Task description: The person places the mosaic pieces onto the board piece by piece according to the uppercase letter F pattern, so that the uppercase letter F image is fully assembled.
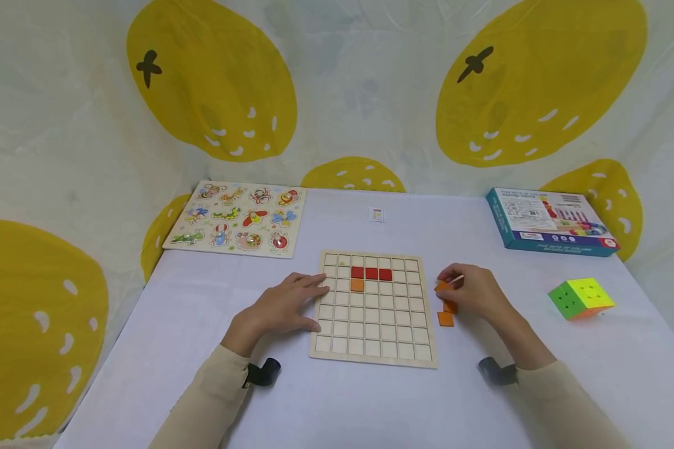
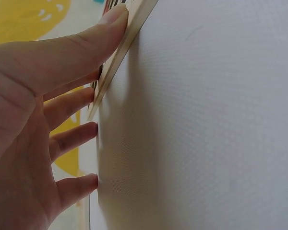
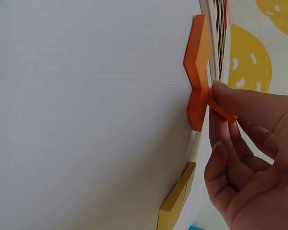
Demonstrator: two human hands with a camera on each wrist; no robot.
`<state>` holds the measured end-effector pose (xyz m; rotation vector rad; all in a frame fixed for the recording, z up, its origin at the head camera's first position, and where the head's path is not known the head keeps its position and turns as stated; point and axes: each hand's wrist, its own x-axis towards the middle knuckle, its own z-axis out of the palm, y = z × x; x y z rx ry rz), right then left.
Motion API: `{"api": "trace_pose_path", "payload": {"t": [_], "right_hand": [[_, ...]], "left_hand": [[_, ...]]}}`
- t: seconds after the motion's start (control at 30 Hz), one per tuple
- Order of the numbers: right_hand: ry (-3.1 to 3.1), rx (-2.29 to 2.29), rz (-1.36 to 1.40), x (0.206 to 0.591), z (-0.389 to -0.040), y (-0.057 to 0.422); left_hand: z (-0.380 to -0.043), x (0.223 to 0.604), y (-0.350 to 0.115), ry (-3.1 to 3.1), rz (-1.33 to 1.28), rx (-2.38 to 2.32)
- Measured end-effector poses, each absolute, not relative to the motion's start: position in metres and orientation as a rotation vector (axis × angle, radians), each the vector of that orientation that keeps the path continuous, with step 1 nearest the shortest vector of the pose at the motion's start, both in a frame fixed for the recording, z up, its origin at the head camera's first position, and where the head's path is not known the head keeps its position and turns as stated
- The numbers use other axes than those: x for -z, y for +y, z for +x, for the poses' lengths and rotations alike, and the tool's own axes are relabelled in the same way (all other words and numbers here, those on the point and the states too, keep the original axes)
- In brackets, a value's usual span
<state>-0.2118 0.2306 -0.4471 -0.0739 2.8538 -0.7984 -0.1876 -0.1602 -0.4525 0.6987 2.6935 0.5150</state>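
White table: right hand pinches tile; splayed left hand touches board.

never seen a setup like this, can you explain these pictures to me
No machine here: just a person's left hand and right hand. The wide picture comes from a head camera looking forward and down; the other two come from wrist cameras, each watching its own hand.

On the white table lie a board holding three red tiles and one orange tile, a bug puzzle, a small card, a box and a cube. The left hand touches the board's left edge. The right hand pinches a second orange tile; two loose orange tiles lie right of the board.
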Motion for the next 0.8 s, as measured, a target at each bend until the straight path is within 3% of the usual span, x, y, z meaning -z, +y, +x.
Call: {"api": "trace_pose_path", "payload": {"t": [0.8], "right_hand": [[2.667,1.101,-0.05,0.425,-0.21,0.212]], "left_hand": [[-0.188,0.452,-0.159,2.692,0.691,-0.499]]}}
